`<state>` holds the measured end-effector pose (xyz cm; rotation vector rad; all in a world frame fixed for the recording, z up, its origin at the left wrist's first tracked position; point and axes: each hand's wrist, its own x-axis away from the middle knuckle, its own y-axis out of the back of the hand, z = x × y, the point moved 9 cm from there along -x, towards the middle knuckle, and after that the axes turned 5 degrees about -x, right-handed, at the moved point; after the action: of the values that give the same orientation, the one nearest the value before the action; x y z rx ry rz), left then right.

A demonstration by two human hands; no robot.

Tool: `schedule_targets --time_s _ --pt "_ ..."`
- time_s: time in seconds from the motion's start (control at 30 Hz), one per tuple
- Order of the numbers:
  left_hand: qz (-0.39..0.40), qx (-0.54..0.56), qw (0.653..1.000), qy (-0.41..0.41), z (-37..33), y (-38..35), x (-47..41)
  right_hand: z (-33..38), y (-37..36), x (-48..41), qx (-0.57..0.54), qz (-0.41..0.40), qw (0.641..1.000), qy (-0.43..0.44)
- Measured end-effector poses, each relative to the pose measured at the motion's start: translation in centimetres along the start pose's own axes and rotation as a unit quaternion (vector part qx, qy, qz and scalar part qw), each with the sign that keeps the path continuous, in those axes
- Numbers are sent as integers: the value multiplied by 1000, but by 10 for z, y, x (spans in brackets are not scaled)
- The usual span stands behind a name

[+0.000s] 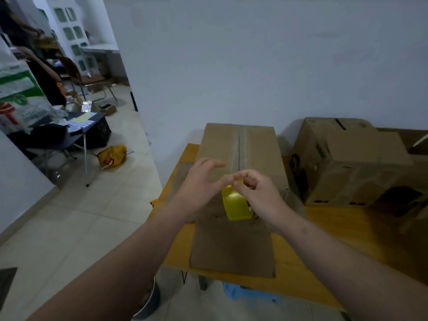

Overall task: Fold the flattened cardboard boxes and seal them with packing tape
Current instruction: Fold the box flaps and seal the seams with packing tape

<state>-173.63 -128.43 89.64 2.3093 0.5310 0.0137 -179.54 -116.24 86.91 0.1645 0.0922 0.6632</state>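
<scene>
Here, the tape roll [236, 205] — glossy (yellow) — is held over a box [240, 147].

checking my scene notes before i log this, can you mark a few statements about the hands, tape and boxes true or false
1. The tape roll is yellow. True.
2. The roll lies on the table. False: it is up between the left hand and the right hand, over the front box.
3. The right hand pinches the roll's top edge. True.
4. The front box's top flaps stand open. False: they are closed, meeting at a centre seam.
5. The second box sits left of the front box. False: it sits to its right.
</scene>
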Motion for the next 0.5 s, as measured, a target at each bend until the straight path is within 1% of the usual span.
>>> schedule_targets --time_s 0.1,0.17,0.27,0.33,0.4,0.5 --pt "24 -104 994 -39 -19 6 -10 12 1 -2 31 42 998 20" --pt "22 -129 990 -49 -29 9 -15 18 5 -6 47 54 997 22" --pt "-7 -149 986 -68 -37 17 -23 21 20 -10 14 28 999 6" --pt "-41 -113 992 -42 -28 28 -26 24 31 -8 -16 13 999 30" --pt "-74 -31 997 -5 -14 36 -28 21 40 -3 -17 1 998 57" --pt "-100 93 990 46 -1 38 -26 8 51 1 -23 -26 996 76"
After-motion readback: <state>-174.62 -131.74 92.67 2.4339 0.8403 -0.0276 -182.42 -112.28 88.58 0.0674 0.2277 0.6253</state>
